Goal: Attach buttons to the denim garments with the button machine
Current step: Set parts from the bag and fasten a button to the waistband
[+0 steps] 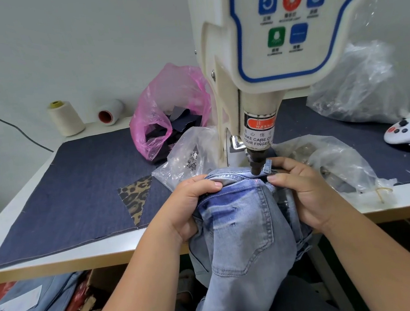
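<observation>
We gripped pale, stitched denim jeans [246, 227] with left hand [192, 206] and right hand [304, 192] at the desk's [57, 261] front edge, waistband beneath the button machine [253, 72]; button hidden.

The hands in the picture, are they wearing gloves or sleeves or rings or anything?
No. The left hand and the right hand are both bare: no gloves, no rings, no watch or bracelet at the wrists. Both forearms are bare too, right down to the bottom edge of the picture, so no sleeves show. The fingernails that show are short and plain, without polish.
</observation>
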The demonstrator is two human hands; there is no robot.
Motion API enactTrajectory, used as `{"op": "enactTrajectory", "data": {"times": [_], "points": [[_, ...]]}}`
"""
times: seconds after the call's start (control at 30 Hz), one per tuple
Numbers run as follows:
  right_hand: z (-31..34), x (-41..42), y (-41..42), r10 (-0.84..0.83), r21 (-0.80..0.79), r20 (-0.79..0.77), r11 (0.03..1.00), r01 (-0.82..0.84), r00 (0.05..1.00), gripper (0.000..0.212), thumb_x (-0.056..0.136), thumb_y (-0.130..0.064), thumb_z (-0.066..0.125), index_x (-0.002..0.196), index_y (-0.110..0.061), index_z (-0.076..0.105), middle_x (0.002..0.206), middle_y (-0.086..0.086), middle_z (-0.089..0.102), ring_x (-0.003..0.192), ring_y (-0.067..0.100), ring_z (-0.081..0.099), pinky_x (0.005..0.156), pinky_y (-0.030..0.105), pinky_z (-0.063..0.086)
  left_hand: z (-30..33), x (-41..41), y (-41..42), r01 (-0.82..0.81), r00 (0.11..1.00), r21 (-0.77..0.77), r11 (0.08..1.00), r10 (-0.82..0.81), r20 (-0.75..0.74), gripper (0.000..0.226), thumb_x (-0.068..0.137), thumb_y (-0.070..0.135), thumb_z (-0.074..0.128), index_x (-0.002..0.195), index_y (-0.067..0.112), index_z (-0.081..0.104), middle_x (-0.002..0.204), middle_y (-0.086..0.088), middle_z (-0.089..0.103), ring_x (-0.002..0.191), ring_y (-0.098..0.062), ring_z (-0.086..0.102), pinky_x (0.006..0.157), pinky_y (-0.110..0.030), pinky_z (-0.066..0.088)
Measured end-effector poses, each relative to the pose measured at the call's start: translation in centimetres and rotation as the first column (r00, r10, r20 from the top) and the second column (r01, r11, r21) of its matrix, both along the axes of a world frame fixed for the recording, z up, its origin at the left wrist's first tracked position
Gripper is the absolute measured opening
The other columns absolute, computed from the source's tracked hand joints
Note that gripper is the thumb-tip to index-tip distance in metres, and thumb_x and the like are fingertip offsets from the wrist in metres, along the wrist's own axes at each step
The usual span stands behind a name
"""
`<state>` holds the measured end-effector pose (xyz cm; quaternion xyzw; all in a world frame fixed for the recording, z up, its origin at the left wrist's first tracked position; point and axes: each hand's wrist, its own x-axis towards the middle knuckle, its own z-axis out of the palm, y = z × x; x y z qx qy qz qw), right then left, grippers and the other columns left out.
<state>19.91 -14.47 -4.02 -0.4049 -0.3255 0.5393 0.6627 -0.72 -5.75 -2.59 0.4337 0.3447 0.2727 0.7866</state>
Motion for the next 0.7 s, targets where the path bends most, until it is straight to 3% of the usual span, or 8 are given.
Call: {"op": "enactTrajectory", "data": {"times": [0.1,0.27,0.7], "points": [[-0.03,-0.01,0.03,-0.007,-0.005,0.002,1.0,0.007,1.0,0.041,0.069,-0.001,0.064,0.11,-0.003,0.064,0.099,0.019,0.074,0.083,0.026,0.073,0.068,0.031,0.059,0.14,0.09,-0.09,-0.004,1.0,0.0,1.0,0.004,-0.002,0.057,0.064,0.008,0.067,0.119,-0.005,0.062,0.101,-0.024,0.064,0.079,-0.029,0.064,0.072,-0.033,0.055],[-0.01,-0.04,0.09,-0.013,-0.008,0.005,1.0,0.013,1.0,0.041,0.069,-0.002,0.065,0.11,-0.004,0.065,0.1,0.019,0.074,0.084,0.026,0.073,0.068,0.031,0.059,0.27,0.07,-0.15,-0.009,1.0,-0.006,1.0,0.009,-0.007,0.042,0.065,0.007,0.066,0.106,-0.002,0.066,0.09,-0.02,0.068,0.073,-0.026,0.066,0.067,-0.031,0.057],[0.03,-0.05,0.02,-0.017,-0.019,0.014,1.0,0.018,1.0,0.039,0.069,-0.002,0.066,0.107,-0.006,0.066,0.099,0.018,0.074,0.084,0.026,0.073,0.068,0.032,0.059,0.35,0.02,-0.24,-0.01,1.0,-0.006,1.0,0.01,-0.011,0.044,0.064,0.008,0.066,0.107,-0.002,0.066,0.086,-0.019,0.069,0.069,-0.026,0.067,0.065,-0.03,0.057]]}}
